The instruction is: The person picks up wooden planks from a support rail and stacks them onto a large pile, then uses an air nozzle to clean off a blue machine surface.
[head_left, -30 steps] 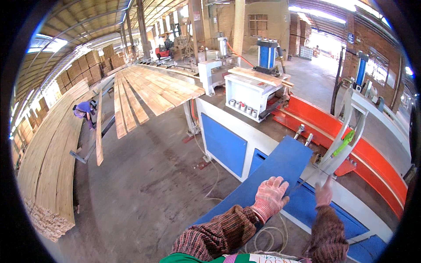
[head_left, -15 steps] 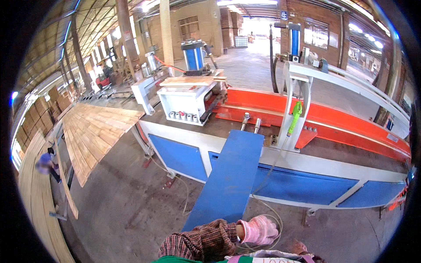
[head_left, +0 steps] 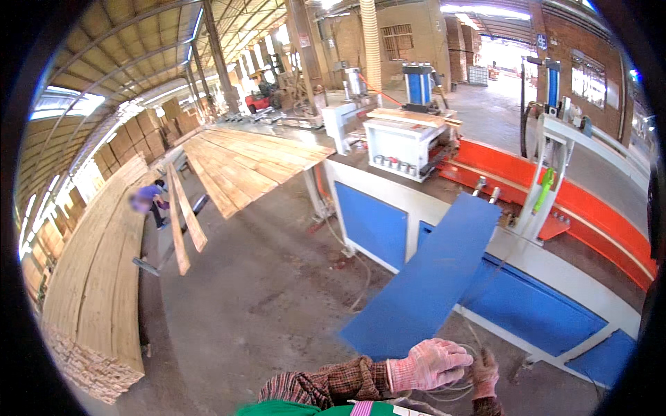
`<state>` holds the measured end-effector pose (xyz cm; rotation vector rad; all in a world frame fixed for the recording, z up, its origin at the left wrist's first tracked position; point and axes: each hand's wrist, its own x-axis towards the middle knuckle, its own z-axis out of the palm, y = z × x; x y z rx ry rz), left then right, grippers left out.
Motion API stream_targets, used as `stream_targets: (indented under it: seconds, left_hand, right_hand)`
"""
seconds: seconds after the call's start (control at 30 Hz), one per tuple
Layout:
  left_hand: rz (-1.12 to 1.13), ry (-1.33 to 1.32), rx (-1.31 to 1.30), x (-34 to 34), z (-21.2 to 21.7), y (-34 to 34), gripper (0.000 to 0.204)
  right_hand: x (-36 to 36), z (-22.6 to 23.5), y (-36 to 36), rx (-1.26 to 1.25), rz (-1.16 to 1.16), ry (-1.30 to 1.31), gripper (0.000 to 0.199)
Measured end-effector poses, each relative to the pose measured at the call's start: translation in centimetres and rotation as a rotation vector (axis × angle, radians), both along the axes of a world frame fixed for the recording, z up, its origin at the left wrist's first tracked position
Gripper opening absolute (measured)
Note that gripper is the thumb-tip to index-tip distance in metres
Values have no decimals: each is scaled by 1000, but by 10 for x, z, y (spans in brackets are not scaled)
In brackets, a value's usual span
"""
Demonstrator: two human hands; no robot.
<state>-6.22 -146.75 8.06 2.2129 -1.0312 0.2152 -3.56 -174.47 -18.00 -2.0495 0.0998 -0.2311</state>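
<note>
In a pink knit glove, my left hand [head_left: 430, 365] reaches across my body over the near end of a long blue panel [head_left: 423, 277]. Its fingers are bent and drawn together. Against its fingertips is my right hand [head_left: 484, 374], also gloved, fingers curled and a little blurred. Anything between the hands is too small or hidden to make out. A thin pale hose [head_left: 458, 392] loops behind and below them. The blue panel slopes down toward me from the machine, its far end by two metal fittings [head_left: 480, 183].
The white-and-blue machine [head_left: 433, 232] with an orange rail [head_left: 596, 222] spans the right. A green air gun [head_left: 546, 188] hangs on its frame. Joined boards [head_left: 250, 166] lie at the left, near a plank stack [head_left: 97, 291]. A person [head_left: 149, 201] bends there beside loose planks [head_left: 179, 229].
The view has swung left, so the machine sits farther right and more of the plank stack shows. My right hand has come up against my left. A second loose plank shows beside the person.
</note>
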Motion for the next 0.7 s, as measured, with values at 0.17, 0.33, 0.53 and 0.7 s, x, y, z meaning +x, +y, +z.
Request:
stream_targets:
  seconds: [0.17, 0.33, 0.53, 0.7]
  left_hand:
    - [119, -13, -161, -50, 17, 70, 32]
    - [254, 144, -250, -83, 29, 166, 36]
    - [710, 548, -327, -153, 5, 349, 43]
    - [1183, 802, -756, -245, -13, 485, 52]
  right_hand:
    - [30, 140, 64, 298, 35, 26, 47]
    - [18, 286, 178, 182, 156, -94, 50]
    - [12, 318, 363, -374, 501, -144, 55]
    - [-11, 298, 572, -486, 966, 93, 57]
